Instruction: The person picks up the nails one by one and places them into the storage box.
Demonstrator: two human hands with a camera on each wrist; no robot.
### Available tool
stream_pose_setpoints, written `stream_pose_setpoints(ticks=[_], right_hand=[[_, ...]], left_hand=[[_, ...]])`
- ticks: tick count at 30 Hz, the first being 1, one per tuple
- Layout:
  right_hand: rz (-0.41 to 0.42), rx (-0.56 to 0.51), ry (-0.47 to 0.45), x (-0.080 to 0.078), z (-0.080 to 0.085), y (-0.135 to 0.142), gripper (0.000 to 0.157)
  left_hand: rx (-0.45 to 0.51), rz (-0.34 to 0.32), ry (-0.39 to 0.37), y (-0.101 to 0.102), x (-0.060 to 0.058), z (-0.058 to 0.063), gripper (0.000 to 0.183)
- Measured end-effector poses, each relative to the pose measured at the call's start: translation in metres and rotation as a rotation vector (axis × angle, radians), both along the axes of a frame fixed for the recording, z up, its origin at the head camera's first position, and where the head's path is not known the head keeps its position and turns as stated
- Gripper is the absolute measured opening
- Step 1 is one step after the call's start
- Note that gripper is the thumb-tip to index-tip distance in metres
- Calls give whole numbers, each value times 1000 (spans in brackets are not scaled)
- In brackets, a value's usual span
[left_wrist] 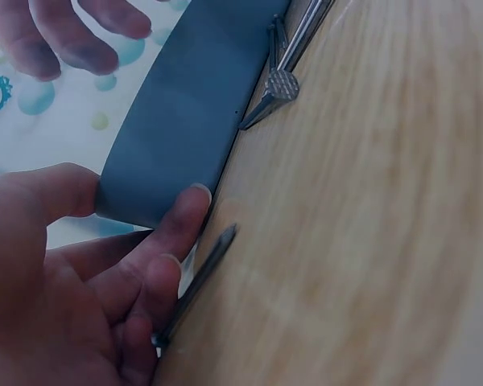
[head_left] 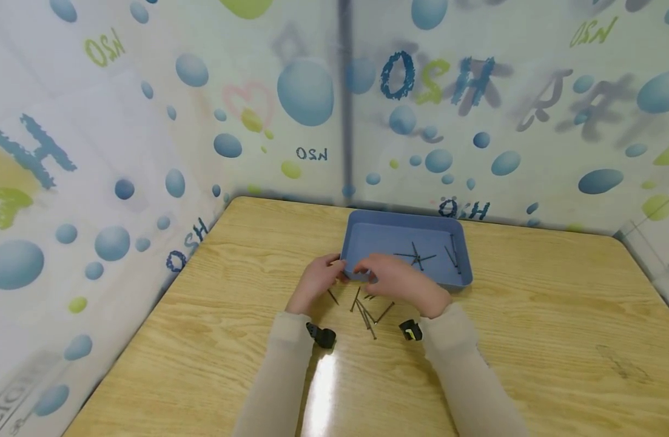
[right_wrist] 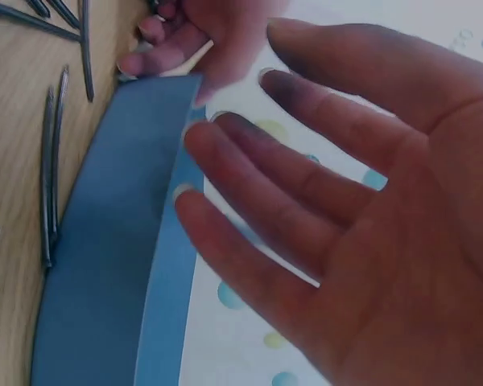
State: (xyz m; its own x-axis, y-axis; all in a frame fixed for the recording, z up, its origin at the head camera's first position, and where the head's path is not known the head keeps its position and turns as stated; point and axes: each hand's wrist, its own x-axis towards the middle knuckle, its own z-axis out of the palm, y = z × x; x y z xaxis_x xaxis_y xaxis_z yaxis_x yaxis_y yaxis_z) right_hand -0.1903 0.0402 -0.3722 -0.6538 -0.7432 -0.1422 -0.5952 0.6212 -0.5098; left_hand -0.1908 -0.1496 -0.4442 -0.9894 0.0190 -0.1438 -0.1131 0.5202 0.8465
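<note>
My left hand (head_left: 316, 280) holds the near left corner of a shallow blue tray (head_left: 375, 240). In the left wrist view its thumb and fingers pinch the tray wall (left_wrist: 177, 121), and a single nail (left_wrist: 200, 281) lies on the table beside the fingers. Over the tray's near edge hovers my right hand (head_left: 400, 280), fingers spread and slightly bent. Nothing lies in that palm (right_wrist: 386, 217) in the right wrist view. Several dark nails (head_left: 365, 315) are scattered on the table in front of the tray. More nails (head_left: 416, 257) lie inside it, toward the middle and right.
A light wooden table (head_left: 552, 315) carries everything. Behind it and to the left stand walls (head_left: 258, 121) printed with blue and green bubbles. Both sleeves have a small black device at the wrist, such as the left device (head_left: 322, 335).
</note>
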Motion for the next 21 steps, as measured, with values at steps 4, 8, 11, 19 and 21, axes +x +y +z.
stream_pose_setpoints(ticks=[4, 8, 11, 19, 21], right_hand=[[18, 75, 37, 4, -4, -9, 36], [27, 123, 65, 9, -11, -17, 39], [26, 166, 84, 13, -14, -21, 41], [28, 244, 105, 22, -19, -27, 41], [29, 236, 104, 23, -20, -28, 39]], left_hand=[[-3, 6, 1, 0, 0, -1, 41], [-5, 20, -6, 1, 0, -1, 43], [-5, 24, -9, 1, 0, -2, 44], [-13, 25, -13, 2, 0, 0, 44], [-15, 23, -10, 2, 0, 0, 44]])
